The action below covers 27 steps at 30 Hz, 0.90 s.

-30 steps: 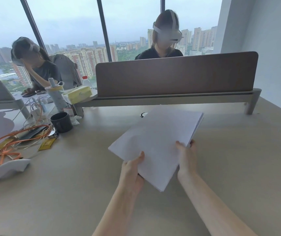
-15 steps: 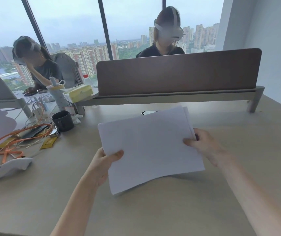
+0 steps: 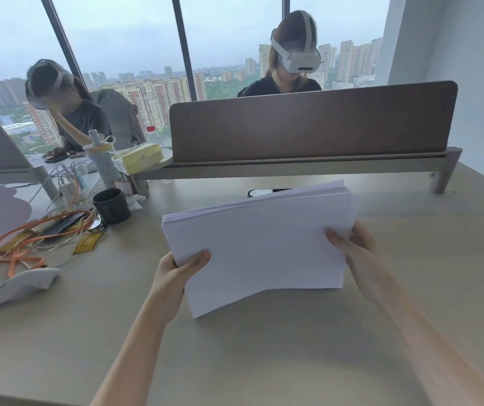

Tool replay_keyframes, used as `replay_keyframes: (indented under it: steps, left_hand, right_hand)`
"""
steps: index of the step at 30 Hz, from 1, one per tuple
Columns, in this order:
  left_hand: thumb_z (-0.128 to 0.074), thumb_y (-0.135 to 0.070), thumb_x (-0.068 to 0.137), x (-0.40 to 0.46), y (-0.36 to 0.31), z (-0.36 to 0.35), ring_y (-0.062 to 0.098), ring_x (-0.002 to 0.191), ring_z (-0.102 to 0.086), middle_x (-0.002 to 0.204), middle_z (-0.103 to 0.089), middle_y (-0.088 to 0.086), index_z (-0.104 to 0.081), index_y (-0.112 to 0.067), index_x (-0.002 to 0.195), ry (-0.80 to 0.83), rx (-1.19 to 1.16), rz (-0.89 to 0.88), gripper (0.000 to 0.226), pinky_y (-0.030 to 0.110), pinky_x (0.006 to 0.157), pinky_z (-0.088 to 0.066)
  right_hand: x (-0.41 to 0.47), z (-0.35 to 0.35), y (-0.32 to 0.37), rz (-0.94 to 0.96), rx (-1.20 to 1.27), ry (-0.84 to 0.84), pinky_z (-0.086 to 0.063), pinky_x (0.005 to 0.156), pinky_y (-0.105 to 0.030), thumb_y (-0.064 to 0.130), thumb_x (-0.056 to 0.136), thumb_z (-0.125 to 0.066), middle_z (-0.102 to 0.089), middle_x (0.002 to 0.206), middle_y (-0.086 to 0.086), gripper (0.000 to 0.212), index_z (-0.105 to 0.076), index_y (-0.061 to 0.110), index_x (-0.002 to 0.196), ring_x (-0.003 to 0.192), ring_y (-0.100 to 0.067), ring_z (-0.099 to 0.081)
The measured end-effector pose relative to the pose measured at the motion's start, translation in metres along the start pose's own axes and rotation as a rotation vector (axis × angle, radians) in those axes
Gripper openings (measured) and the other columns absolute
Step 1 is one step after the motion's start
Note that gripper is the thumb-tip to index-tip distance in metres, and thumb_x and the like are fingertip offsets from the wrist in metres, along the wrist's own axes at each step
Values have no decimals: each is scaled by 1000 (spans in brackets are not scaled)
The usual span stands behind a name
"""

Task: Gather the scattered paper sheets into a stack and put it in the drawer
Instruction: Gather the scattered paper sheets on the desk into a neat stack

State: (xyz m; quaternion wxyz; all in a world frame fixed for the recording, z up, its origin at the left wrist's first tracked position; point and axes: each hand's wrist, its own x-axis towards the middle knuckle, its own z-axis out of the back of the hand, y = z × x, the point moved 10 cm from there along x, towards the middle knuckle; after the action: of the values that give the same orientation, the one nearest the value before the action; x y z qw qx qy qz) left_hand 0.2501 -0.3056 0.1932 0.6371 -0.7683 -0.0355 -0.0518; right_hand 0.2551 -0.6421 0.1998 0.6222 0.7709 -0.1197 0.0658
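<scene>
You hold the stack (image 3: 260, 247) raised over the desk (image 3: 264, 356), its near edge sagging. Your left hand (image 3: 176, 272) grips its left edge, thumb on top; your right hand (image 3: 358, 253) pinches the right edge. A black mug (image 3: 111, 205) stands left, its inside hidden, by an orange cable (image 3: 29, 238). A brown divider (image 3: 311, 121) backs the desk; beyond it, windows show a city.

Thick stack of white paper sheets (image 3: 260, 247) between my fingers (image 3: 197, 256): matt, smooth, lower edge bowing soft. Beige worktop (image 3: 264, 353): matt laminate look, faint sheen. Brown divider panel (image 3: 311, 121): dull, felt-like. Black mug (image 3: 112, 206): satin. Orange cable (image 3: 24, 244): smooth plastic. White curved controller (image 3: 21, 285): semi-gloss plastic.
</scene>
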Motion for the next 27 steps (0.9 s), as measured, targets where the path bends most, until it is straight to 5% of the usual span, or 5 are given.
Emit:
replay_keyframes:
  steps: [5,12,15,19,27]
  left_hand:
    - [-87,-17,68,-2,-5,-6,23,91,-72,102,-77,8,-79,-18,92,-66,14,-56,26,39,81,-58]
    - [-80,-8,77,1,-16,-7,6,66,-71,73,-76,-9,-76,-19,72,-209,137,-106,13,25,62,-56]
    - [-83,-17,73,1,-28,-9,12,77,-72,86,-78,-1,-78,-17,82,-152,65,-176,10,28,68,-59]
    - [-81,-29,68,3,-23,-1,24,92,-72,103,-76,8,-73,-12,103,-83,34,-153,39,35,75,-57]
    - [-84,-16,68,3,-1,-2,22,88,-73,100,-77,8,-76,-13,95,-127,61,-69,28,34,75,-58]
  right_hand:
    - [-1,-14,0,68,-8,-9,-58,81,-29,14,89,-70,-73,120,-4,44,-58,8,131,105,-17,-71]
    - [7,-6,5,114,-126,-96,-56,80,-28,5,101,-55,-75,107,8,25,-61,12,124,97,-11,-70]
    - [6,-6,17,151,-129,-74,-57,80,-25,7,100,-57,-74,110,7,24,-61,14,123,98,-9,-70]
    - [4,-6,17,104,-62,-27,-55,80,-27,17,98,-59,-73,112,-1,29,-57,4,123,100,-15,-70]
    - [0,-7,-19,-5,-100,-17,-53,96,-44,23,98,-60,-73,123,0,26,-66,24,124,114,-23,-70]
